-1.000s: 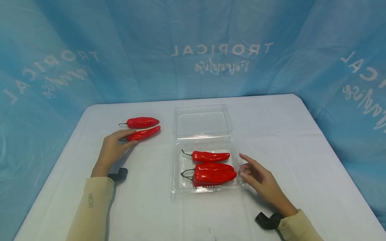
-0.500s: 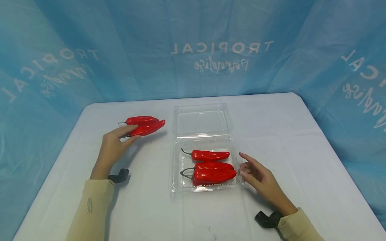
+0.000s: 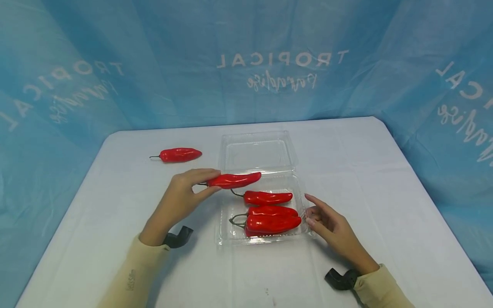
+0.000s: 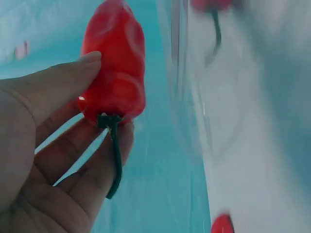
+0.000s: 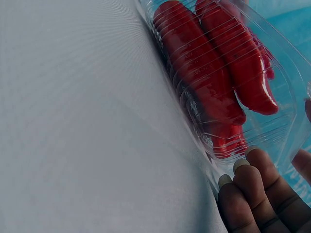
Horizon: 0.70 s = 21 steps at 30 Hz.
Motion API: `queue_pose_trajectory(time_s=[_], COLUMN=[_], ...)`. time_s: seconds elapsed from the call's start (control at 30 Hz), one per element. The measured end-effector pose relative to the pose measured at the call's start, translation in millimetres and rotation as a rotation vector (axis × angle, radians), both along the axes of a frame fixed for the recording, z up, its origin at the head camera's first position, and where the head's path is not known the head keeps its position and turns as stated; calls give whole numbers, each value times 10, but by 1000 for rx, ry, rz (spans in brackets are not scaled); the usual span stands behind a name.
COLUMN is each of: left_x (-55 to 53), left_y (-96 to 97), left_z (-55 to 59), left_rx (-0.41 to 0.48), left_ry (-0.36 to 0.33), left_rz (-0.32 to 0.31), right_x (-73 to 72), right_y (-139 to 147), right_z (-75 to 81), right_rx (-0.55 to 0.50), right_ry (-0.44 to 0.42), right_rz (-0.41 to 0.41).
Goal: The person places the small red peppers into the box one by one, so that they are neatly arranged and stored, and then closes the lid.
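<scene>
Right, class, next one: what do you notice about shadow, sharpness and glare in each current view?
Head view: soft shadows on the white cloth beneath the left hand and right hand; left wrist view: held pepper fairly sharp, pepper at the top edge blurred; right wrist view: dimmer, with bright glints along the ridged clear container.

The left hand (image 3: 188,192) pinches a red pepper (image 3: 236,180) by its stem end, over the left part of an open clear box (image 3: 283,182) on the white-covered desk (image 3: 366,179). Other peppers (image 3: 273,223) lie inside, stems to the left, the front ones overlapping. The right hand (image 3: 329,222) touches the box's right side. A lone pepper (image 3: 180,155) lies behind the left hand, near a blue curtain (image 3: 246,25).
</scene>
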State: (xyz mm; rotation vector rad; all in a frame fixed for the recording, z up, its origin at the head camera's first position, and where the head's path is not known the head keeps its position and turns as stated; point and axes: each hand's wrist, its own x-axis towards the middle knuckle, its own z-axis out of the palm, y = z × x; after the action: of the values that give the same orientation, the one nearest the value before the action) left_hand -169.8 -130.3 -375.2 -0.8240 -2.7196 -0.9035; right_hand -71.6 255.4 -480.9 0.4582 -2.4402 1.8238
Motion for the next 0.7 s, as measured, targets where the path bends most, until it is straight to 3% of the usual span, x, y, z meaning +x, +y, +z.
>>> queue_pose_trajectory(time_s=[0.2,0.43,0.7], left_x=[166,273,301], left_y=[362,561,608], left_z=[-74,-167,-189], left_rx=[-5,-12,-33], left_ry=[-91,-212,-213], left_rz=[-130,-185,-213], right_x=[-3,-19,-48], right_y=[6,-12,-10], right_z=[-4,-12,-20], right_rx=[-7,-14,13], right_ry=[-2,-7,3], right_rz=[8,14,7])
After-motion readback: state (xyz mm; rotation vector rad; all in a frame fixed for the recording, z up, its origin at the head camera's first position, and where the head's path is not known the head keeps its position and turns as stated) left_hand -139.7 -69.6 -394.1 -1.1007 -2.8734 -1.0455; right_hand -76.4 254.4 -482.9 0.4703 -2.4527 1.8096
